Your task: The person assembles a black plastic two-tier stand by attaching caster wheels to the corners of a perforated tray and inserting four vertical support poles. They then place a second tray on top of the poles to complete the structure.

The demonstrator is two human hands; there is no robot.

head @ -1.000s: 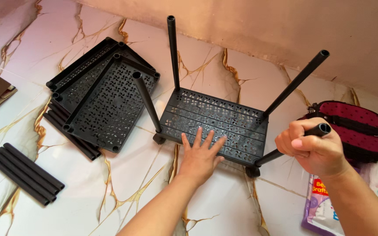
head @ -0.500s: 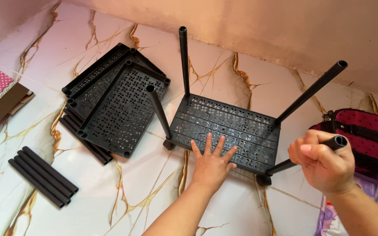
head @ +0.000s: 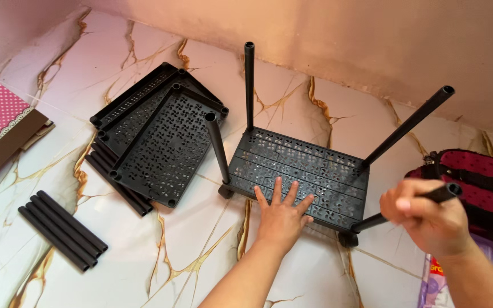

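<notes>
Here the left hand (head: pixel 282 214) lies flat with its fingers spread on the near edge of a black perforated shelf panel (head: pixel 309 171), which rests on the marbled floor (head: pixel 201 268) close to the wall. Three black tubes stand in the panel's corner sockets: one at the near left corner (head: pixel 218 151), one upright at the far left corner (head: pixel 249 85), and one leaning outward from the far right corner (head: pixel 409 125). The right hand (head: pixel 429 219) is curled into a fist around a fourth black tube (head: pixel 372 219), whose lower end sits at the panel's near right corner socket and whose open top pokes out above the knuckles.

To the left, a stack of matching shelf panels (head: pixel 158 134) lies on the floor, and nearer the viewer four loose black tubes (head: pixel 63 229) lie side by side, touching. A dark red pouch (head: pixel 486 182) sits right of the panel.
</notes>
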